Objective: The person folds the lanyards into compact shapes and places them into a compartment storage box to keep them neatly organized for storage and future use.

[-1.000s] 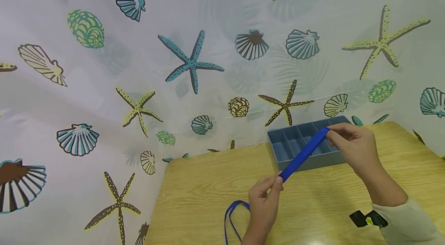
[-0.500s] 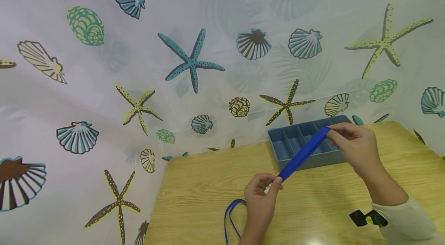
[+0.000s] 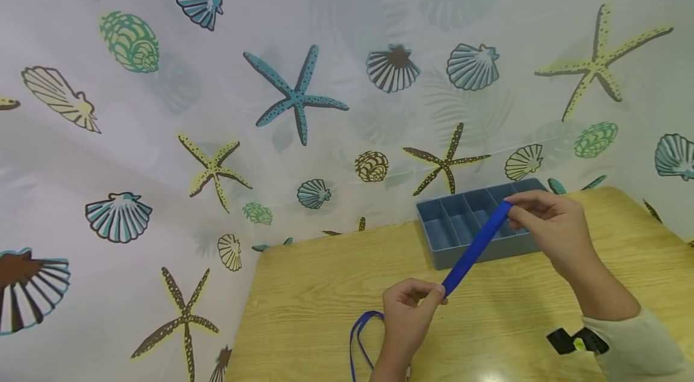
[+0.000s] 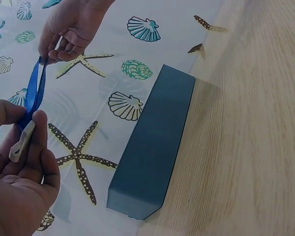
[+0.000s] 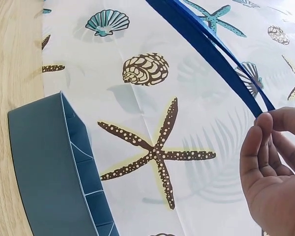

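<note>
A blue ribbon-like lanyard (image 3: pixel 477 249) is stretched at a slant between both hands above the table. My left hand (image 3: pixel 403 319) pinches its lower end between thumb and fingers. A whitish plastic clip (image 4: pixel 22 142) at that end lies against the left fingers in the left wrist view. Up at the other end, my right hand (image 3: pixel 558 228) pinches the strap. The right wrist view shows the strap (image 5: pixel 211 54) as two layers that meet at the right fingertips. Beside the left forearm, a thin blue cord (image 3: pixel 358 334) forms a loop; whether it joins the lanyard is hidden.
Behind the strap stands a blue-grey box (image 3: pixel 441 258) with several compartments, near the far edge of the wooden table (image 3: pixel 314 285). A white cloth (image 3: pixel 336 26) printed with shells and starfish hangs behind and to the left.
The strap's lower end has shifted slightly down and right with my left hand, so it slants more steeply. My right hand stays almost still. A small pale piece now shows below the left wrist.
</note>
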Demonstrator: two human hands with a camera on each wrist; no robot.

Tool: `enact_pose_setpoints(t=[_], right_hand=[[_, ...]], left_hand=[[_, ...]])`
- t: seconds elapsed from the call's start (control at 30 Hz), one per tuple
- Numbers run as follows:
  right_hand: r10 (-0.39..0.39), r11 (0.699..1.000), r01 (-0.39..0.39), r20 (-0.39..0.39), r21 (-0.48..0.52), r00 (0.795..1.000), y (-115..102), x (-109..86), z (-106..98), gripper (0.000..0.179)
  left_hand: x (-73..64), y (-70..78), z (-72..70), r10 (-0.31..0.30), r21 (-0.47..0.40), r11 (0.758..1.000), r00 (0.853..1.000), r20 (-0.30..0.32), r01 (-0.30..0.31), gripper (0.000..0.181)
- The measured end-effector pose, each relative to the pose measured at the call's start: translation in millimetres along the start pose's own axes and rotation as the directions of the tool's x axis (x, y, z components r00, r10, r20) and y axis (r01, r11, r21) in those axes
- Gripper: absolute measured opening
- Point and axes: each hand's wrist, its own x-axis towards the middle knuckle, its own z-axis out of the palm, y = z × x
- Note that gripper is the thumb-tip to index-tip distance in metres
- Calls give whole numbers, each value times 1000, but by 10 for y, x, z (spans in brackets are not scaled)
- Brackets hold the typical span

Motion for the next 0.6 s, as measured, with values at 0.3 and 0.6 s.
enact_pose_setpoints(t=[0.3,0.6], right_hand=[[5,997,-7,23,76,1000,-11,-21,-35,11],[-27,999,26,24,43,999,18,-34,-48,11]], left_hand=[[-25,-15,-13,-61,-14,998,995,76,62,22],[-34,27,-37,92,20,994,908,408,-109,43]])
